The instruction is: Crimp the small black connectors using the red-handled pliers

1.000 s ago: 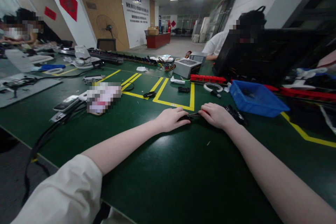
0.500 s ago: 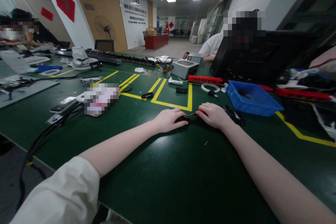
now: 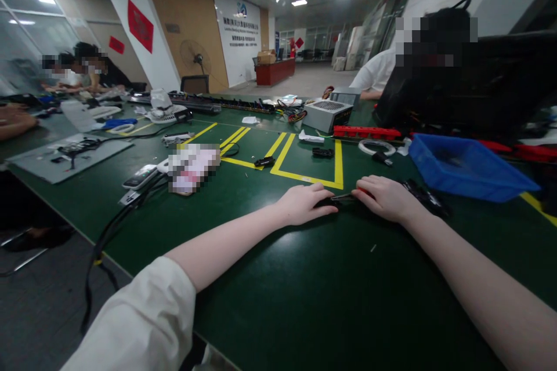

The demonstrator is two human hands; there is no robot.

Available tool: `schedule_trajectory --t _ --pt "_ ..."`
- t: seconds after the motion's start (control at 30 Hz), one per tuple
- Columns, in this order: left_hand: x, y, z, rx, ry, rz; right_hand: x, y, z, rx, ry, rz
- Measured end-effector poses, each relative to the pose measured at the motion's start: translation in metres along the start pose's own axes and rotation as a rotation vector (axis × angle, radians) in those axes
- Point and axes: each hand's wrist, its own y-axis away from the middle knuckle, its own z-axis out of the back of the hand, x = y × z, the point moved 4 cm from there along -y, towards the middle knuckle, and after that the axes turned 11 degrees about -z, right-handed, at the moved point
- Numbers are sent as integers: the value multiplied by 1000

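On the green table [image 3: 278, 278], my left hand [image 3: 304, 204] is closed around a small black part [image 3: 326, 202], mostly hidden by the fingers. Just to its right, my right hand [image 3: 383, 197] grips a screwdriver with an orange-red handle, largely covered by the fingers. The thin metal shaft [image 3: 344, 197] of the screwdriver points left and reaches the black part. Beyond my hands, two more black parts lie near the yellow tape: one [image 3: 322, 152] inside a taped box, another [image 3: 264, 162] farther left.
A blue tray [image 3: 470, 168] and black cables [image 3: 429, 198] lie right of my right hand. Behind are a red power strip [image 3: 368, 132] and a grey power supply [image 3: 327, 116]. A phone [image 3: 195, 168] lies to the left. A person in white sits across the table.
The view has turned left, so the scene sits farther right in the picture. Both hands keep their hold in nearly the same pose, with the screwdriver shaft still at the black part.
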Motion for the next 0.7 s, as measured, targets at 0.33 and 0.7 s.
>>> schedule_trajectory --t 0.33,0.7 --pt "1 0 2 -19 41 -44 -3 -1 0 4 -22 -10" --pt "-1 0 3 13 -21 -31 -3 0 -2 -40 33 67"
